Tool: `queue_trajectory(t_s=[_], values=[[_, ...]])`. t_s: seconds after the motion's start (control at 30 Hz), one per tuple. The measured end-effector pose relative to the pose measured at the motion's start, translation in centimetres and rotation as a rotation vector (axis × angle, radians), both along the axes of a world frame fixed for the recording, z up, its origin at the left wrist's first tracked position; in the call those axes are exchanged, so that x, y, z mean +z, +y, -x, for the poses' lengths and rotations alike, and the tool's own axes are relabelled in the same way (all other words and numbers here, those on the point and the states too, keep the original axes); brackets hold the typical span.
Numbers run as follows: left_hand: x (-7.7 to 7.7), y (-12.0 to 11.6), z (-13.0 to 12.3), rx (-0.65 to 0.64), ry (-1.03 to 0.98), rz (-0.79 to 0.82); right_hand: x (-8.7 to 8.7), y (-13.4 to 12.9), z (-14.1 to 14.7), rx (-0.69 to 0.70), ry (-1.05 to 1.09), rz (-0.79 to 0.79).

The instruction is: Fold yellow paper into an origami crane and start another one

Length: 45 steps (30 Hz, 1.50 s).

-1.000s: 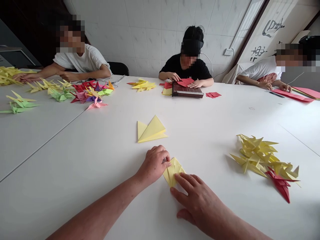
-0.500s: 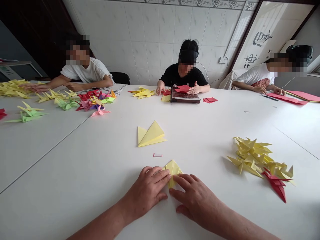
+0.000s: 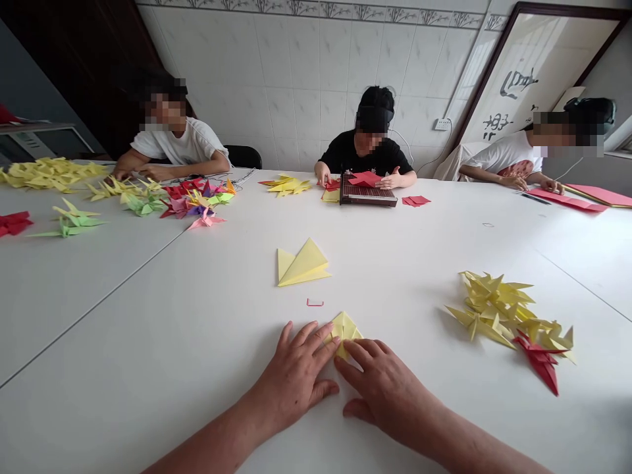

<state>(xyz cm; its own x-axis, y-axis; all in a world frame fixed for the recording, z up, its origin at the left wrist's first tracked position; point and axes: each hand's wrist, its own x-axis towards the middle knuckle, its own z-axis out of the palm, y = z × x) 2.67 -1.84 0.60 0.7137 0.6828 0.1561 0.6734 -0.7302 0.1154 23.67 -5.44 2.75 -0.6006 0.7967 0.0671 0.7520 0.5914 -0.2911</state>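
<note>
Pale yellow folded paper point(image 3: 344, 331), a small pointed origami shape, lies flat between the person's hands, near the middle of the near table edge. The fingers are spread and relaxed rather than clenched: the tips of the left hand point(image 3: 295, 382) rest against the paper's left side, while those of the right hand point(image 3: 382, 388) touch its lower edge, and neither hand pinches it. The paper looks light and crisp, so it would probably slide under a careless touch, and its layered folds could crease or spring open; the thick central folds seem the safest place to take hold. Just beyond the fingers lies a tiny red paper scrap point(image 3: 315, 303), and farther on, a larger pale yellow folded triangle point(image 3: 302, 264) sits on the white table point(image 3: 123, 316). To the right is a heap of yellow origami cranes point(image 3: 494, 306) with a red origami crane point(image 3: 540, 362) at its near edge. Far off, a person in a black T-shirt point(image 3: 368, 148) works at a wooden paper cutter point(image 3: 368, 195), their hands apart from the person's own.
</note>
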Motion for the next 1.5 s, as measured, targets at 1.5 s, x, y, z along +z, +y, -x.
queue_trajectory(t_s=[1.5], values=[[2.0,0.0,1.7,0.051,-0.322,0.427,-1.5,6.3,1.1,-0.547,0.553,0.453]])
